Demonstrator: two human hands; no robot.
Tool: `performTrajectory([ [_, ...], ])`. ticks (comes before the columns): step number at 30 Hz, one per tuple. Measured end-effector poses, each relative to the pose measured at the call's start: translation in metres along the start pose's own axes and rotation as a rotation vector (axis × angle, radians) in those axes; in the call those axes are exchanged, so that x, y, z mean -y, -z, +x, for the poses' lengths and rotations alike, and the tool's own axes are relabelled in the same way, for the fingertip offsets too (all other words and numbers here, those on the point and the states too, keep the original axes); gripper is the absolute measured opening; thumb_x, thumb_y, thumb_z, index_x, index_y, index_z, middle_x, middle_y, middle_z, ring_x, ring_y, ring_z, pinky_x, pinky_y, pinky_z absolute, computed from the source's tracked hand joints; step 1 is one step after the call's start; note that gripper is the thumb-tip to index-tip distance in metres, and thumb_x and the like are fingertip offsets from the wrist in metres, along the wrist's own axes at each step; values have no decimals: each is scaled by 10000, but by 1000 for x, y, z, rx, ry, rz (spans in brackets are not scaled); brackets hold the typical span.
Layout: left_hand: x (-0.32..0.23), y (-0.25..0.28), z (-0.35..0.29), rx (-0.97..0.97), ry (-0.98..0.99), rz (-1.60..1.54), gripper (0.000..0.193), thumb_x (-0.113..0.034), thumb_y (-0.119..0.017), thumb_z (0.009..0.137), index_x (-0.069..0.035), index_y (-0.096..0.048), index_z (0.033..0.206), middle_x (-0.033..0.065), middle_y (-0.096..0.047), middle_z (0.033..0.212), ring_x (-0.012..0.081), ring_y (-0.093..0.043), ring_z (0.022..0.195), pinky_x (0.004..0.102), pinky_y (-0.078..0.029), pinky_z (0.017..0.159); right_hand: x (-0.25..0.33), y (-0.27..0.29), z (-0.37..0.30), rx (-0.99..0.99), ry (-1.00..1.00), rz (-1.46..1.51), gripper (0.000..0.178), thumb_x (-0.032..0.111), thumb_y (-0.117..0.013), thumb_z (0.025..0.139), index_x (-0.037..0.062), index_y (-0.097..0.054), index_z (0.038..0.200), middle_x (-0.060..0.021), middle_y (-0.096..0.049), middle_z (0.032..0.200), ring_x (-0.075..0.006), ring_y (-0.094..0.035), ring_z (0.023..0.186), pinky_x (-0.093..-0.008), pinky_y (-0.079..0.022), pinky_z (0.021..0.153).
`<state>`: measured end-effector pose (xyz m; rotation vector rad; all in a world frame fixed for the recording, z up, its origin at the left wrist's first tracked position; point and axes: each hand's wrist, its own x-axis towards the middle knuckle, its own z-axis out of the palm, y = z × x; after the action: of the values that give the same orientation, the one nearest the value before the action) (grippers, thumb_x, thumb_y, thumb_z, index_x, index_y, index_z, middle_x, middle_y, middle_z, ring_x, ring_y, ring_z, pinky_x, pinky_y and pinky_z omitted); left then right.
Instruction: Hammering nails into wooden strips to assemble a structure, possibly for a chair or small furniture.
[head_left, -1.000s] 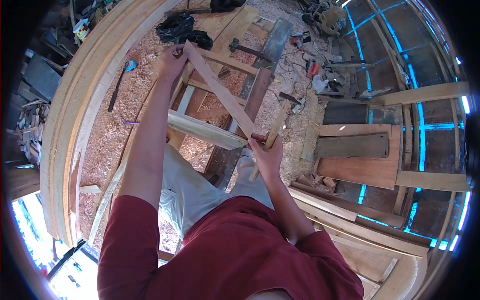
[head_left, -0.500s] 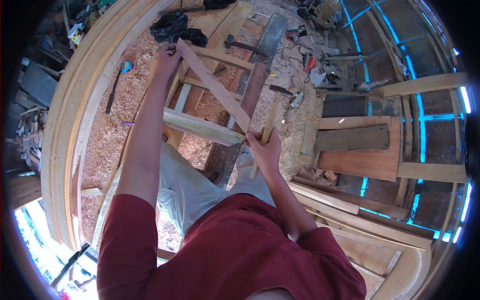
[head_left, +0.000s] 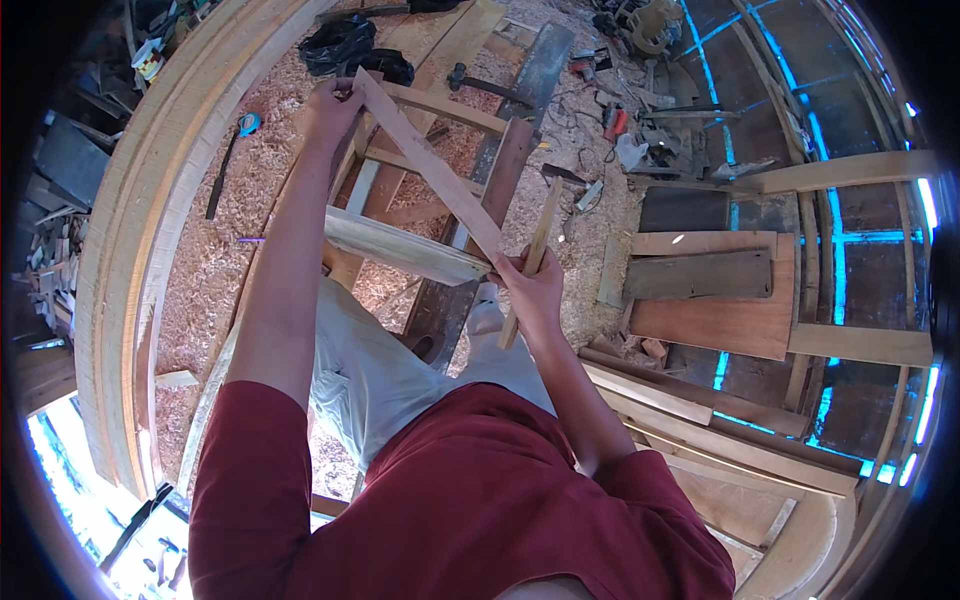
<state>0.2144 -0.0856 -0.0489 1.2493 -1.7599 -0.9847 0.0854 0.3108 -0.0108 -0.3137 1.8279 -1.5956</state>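
A flat wooden strip [head_left: 428,160] lies diagonally over a rectangular wooden frame [head_left: 405,246]. My left hand [head_left: 334,112] has its fingers closed around the strip's far end, at the frame's far left corner. At the near right corner my right hand [head_left: 532,290] pinches the strip's other end. That same hand also grips a narrow wooden stick [head_left: 543,222], which stands out above and below the fist. The frame has several rails and rests on a dark plank [head_left: 545,70] in front of my legs.
A hammer [head_left: 490,86] lies beyond the frame, and another hammer [head_left: 562,176] to its right. Black plastic bags [head_left: 340,45] sit at the far side. A blue tape measure [head_left: 248,124] lies on shavings at left, near long curved boards [head_left: 185,150]. Boards [head_left: 700,275] lie at right.
The view has shifted very slightly. Both hands keep the same hold on the strip and stick, with hardly any movement.
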Motion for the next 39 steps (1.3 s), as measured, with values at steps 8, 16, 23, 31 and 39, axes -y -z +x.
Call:
performTrajectory([
  [8,4,0,2,-4,-36,59,382,-343,-791,878,-88,-774,1161,149,-793,1013,251,-772,919,369,-590,843,-4,-7,-4,-47,54,-5,310,23,-788,918,23,-490,1004,-74,-641,929,-155,-708,789,-286,-633,668],
  [16,15,-1,7,-21,-90,125,390,-352,-789,889,-74,-771,1161,157,-791,1007,248,-773,908,369,-591,827,-4,-13,-10,-69,104,50,324,7,-770,930,26,-472,1055,-140,-725,1055,-174,-744,873,-286,-634,688],
  [23,28,-7,14,-10,-159,107,389,-362,-786,915,-59,-769,1158,146,-791,1004,234,-771,909,354,-588,823,-11,-12,-7,-75,163,41,299,15,-771,938,33,-485,1026,-101,-719,964,-97,-689,766,-243,-568,631],
  [31,21,-3,10,29,-116,102,426,-389,-775,916,-86,-755,1215,161,-771,1097,257,-753,998,378,-570,884,-6,-11,-9,-60,134,21,279,22,-769,939,32,-495,989,-90,-714,937,-80,-660,723,-234,-540,604],
  [39,13,-2,11,276,161,-259,565,-251,-650,996,-157,-525,1539,116,-614,1454,199,-609,1284,326,-487,1077,-1,-5,-4,-18,77,-12,319,43,-789,926,43,-485,1024,-106,-723,978,-108,-695,771,-240,-571,608],
])
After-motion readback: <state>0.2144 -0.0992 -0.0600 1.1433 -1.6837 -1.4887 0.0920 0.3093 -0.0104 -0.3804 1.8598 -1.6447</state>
